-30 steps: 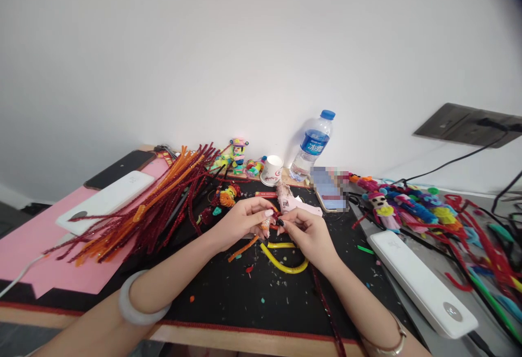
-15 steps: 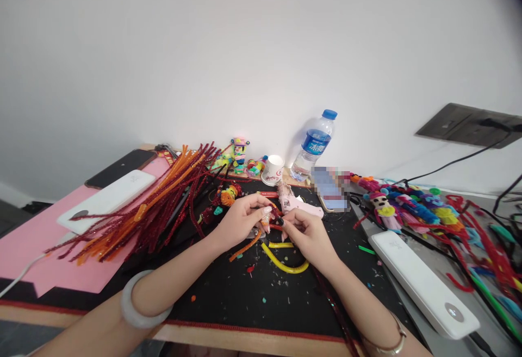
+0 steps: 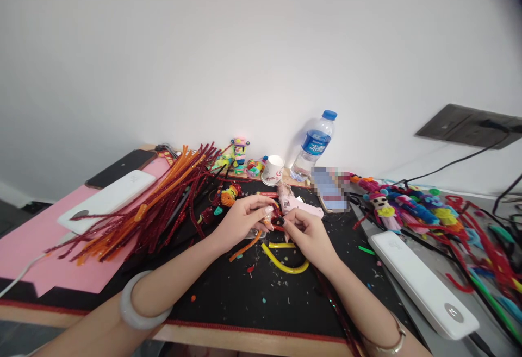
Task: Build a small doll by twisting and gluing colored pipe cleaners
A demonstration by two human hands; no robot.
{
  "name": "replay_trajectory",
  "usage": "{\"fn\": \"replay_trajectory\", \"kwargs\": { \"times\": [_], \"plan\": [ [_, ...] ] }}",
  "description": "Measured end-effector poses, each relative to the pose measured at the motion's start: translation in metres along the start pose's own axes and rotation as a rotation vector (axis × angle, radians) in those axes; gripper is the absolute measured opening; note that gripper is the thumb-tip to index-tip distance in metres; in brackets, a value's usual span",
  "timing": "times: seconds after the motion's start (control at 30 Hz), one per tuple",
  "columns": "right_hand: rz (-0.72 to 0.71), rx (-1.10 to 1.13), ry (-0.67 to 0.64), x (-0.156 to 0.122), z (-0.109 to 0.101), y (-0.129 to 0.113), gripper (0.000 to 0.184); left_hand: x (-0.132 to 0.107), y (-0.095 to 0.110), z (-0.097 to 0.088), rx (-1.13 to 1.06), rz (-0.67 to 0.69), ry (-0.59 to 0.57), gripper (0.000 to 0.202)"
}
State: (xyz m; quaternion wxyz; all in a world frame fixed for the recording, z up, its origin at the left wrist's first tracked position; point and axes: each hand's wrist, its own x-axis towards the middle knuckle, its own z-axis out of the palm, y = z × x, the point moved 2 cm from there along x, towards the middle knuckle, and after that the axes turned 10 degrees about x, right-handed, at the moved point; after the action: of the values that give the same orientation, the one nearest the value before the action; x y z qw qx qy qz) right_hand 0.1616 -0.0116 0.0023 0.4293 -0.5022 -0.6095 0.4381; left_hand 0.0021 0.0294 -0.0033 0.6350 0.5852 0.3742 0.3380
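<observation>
My left hand (image 3: 248,220) is closed, thumb against fingers, around a small dark red and orange pipe-cleaner piece (image 3: 277,211). Opposite it, my right hand (image 3: 308,232) pinches the same piece at its near side; the fingers partly hide its shape. An orange pipe cleaner (image 3: 244,246) sticks out below my left hand. On the black mat (image 3: 228,302), a curved yellow pipe cleaner (image 3: 285,268) lies just below both hands. A pink glue gun (image 3: 304,206) rests behind my right hand. Left of my fingers sits a small orange-and-red pipe-cleaner figure (image 3: 229,194).
Red and orange pipe cleaners (image 3: 163,205) are heaped at left, beside a white power bank (image 3: 106,199). A water bottle (image 3: 314,145), paper cup (image 3: 272,170) and phone (image 3: 328,188) stand or lie along the wall. At right are another power bank (image 3: 424,283) and several pipe-cleaner dolls (image 3: 383,210).
My right fingers have shifted slightly at the piece, and it has turned a little between my hands. Everything else stays in place.
</observation>
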Motion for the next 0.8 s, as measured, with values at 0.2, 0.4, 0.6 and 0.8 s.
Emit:
{"fn": "replay_trajectory", "kwargs": {
  "times": [0.2, 0.4, 0.6, 0.8],
  "plan": [
    [-0.005, 0.005, -0.005, 0.0005, -0.0007, -0.0008, 0.022, -0.0009, 0.0024, 0.0002, 0.066, 0.022, 0.048, 0.021],
    [-0.023, -0.006, -0.022, -0.0011, 0.0009, -0.0011, 0.023, -0.0020, 0.0020, -0.0007, 0.173, 0.156, 0.105, 0.017],
    [-0.044, 0.022, -0.044, -0.0034, 0.0014, -0.0018, 0.022, -0.0025, 0.0003, -0.0013, 0.335, 0.265, 0.149, 0.017],
    [-0.083, 0.000, -0.072, -0.0065, 0.0035, -0.0066, 0.020, -0.0061, 0.0067, -0.0014, 0.613, 0.427, 0.213, 0.016]
  ]
}}
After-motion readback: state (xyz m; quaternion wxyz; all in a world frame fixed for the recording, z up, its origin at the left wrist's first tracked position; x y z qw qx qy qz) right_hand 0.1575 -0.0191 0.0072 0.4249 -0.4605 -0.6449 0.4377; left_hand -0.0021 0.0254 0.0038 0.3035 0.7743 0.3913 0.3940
